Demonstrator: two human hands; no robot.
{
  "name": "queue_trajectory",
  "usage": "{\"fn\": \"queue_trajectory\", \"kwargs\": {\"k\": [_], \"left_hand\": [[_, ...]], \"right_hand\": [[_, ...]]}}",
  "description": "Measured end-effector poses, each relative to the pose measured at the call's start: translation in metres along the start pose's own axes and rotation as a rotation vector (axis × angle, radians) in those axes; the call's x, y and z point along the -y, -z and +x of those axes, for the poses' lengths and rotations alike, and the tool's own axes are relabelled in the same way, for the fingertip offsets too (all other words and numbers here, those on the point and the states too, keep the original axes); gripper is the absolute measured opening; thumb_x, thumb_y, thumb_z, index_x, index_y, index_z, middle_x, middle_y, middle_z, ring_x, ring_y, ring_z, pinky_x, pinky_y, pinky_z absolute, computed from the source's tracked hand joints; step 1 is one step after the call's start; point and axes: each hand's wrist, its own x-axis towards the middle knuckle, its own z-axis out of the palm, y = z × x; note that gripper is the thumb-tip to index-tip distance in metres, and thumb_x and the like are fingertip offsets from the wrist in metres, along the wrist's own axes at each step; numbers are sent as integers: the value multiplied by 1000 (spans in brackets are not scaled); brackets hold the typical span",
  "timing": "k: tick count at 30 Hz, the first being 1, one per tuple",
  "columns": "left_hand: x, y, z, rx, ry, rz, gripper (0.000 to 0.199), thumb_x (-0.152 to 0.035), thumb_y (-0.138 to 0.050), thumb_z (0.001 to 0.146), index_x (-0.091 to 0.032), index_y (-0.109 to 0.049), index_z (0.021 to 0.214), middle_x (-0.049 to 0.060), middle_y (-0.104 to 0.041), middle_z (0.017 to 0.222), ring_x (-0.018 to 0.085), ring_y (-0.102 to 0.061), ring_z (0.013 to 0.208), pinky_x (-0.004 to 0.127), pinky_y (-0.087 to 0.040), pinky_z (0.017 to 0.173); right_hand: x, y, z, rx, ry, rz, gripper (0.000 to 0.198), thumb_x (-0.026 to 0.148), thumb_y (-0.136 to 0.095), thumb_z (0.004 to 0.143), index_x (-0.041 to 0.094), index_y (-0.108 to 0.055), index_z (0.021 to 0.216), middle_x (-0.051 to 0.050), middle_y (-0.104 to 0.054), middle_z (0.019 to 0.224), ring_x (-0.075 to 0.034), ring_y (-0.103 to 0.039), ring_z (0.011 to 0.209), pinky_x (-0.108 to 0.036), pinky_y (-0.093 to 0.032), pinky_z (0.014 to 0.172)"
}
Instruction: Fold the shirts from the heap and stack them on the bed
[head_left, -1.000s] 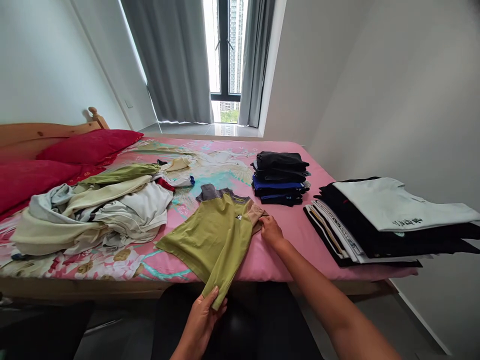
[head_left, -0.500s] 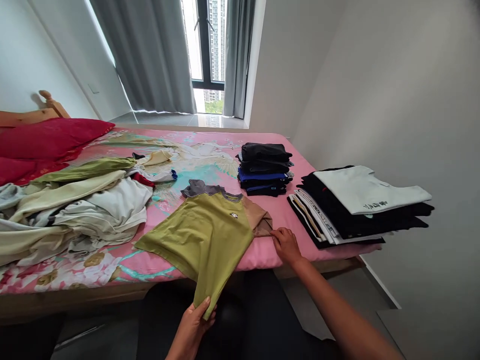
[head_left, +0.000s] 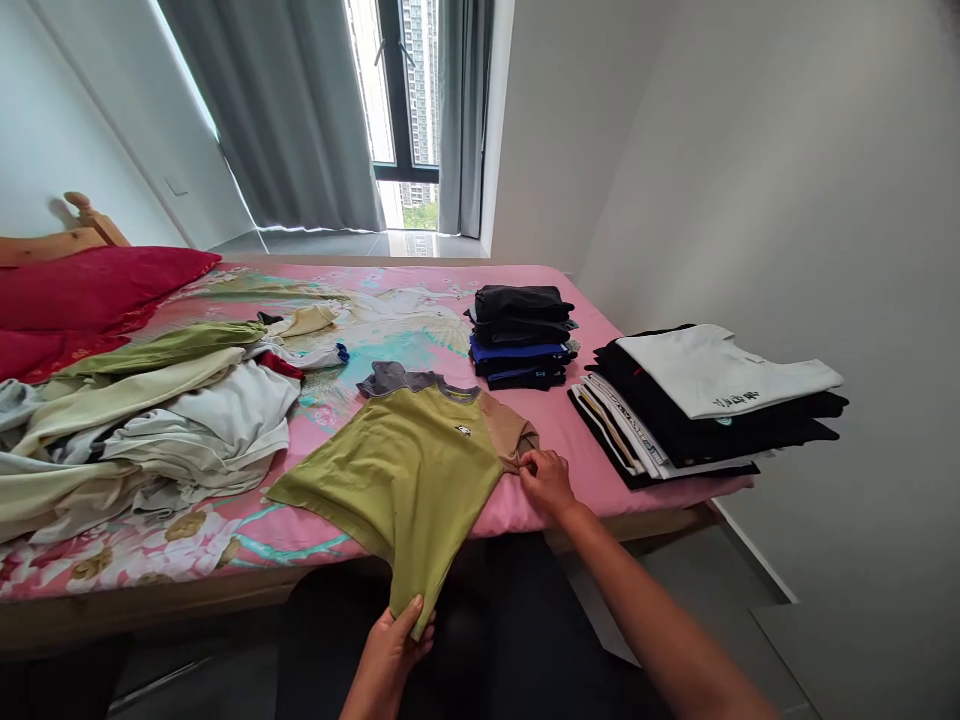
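Observation:
A green T-shirt point(head_left: 420, 460) with one grey sleeve, one brown sleeve and a small printed figure lies spread on the bed. Its lower corner hangs over the bed's front edge, where my left hand point(head_left: 394, 645) pinches the hem between thumb and fingers. On the other side, my right hand point(head_left: 547, 482) is closed on the edge of the brown sleeve, its fingertips pressed into the cloth. The shirt's far hem corner and grey sleeve rest flat on the bedspread.
Loose clothes point(head_left: 187, 420) are heaped on the bed's left, near a red pillow point(head_left: 97, 290). A stack of dark folded clothes point(head_left: 521, 335) stands beyond the shirt. Right of it, a wider stack topped by a white T-shirt point(head_left: 727, 370) reaches the edge of the pink bedspread point(head_left: 585, 430).
My right hand has drawn slightly inward, and the brown sleeve's edge is bunched toward the shirt's body. My left hand keeps its hold on the hem. The view has shifted slightly.

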Motion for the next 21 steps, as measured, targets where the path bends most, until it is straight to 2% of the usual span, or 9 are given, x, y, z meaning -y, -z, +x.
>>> {"fn": "queue_trajectory", "kwargs": {"k": [4, 6, 9, 12, 16, 18, 21], "left_hand": [[9, 4, 9, -11, 30, -1, 25, -20, -76, 69, -14, -55, 83, 5, -67, 64, 13, -61, 50, 23, -48, 51], [12, 5, 12, -20, 46, -7, 25, -19, -75, 69, -15, -55, 82, 4, -66, 63, 13, -60, 49, 23, -48, 51], [12, 6, 12, -8, 47, -20, 27, -20, -77, 67, -15, -55, 82, 4, -67, 64, 13, -61, 49, 23, -48, 51], [9, 3, 7, -3, 37, -23, 28, -20, -77, 67, -15, -55, 83, 3, -67, 64, 12, -61, 50, 23, -48, 51], [6, -2, -2, -40, 10, -2, 29, -22, -78, 65, -15, -56, 83, 3, -65, 64, 14, -61, 50, 24, -47, 51], [5, -3, -4, -40, -9, 6, 30, -23, -79, 64, -15, -57, 84, 4, -66, 67, 15, -63, 52, 25, -48, 53], [7, -4, -3, -36, -6, 9, 31, -23, -79, 64, -15, -57, 84, 4, -66, 67, 14, -62, 51, 25, -48, 52]], "right_hand": [[-17, 6, -32, -45, 155, 51, 11, 21, -51, 79, 19, -62, 82, -3, -64, 86, -17, -52, 93, -30, -31, 90], [-21, 7, -37, -55, 183, 78, 14, 20, -49, 81, 19, -62, 84, -3, -64, 89, -17, -52, 95, -30, -31, 90], [-22, 6, -24, -132, 102, 110, 20, 21, -45, 84, 19, -63, 94, -5, -65, 96, -18, -52, 97, -30, -33, 89], [-19, 3, 4, -192, 4, 100, 21, 25, -49, 84, 17, -61, 99, -7, -63, 102, -19, -50, 99, -30, -34, 90], [-22, -1, 37, -180, -148, 98, 18, 27, -55, 80, 18, -62, 93, -8, -62, 99, -21, -50, 97, -29, -36, 83], [-30, -2, 44, -188, -192, 128, 17, 28, -48, 83, 18, -61, 88, -7, -63, 93, -20, -52, 91, -28, -37, 78], [-47, -1, 41, -239, -263, 168, 27, 29, -36, 87, 16, -59, 93, -8, -63, 92, -19, -55, 84, -29, -39, 75]]}}
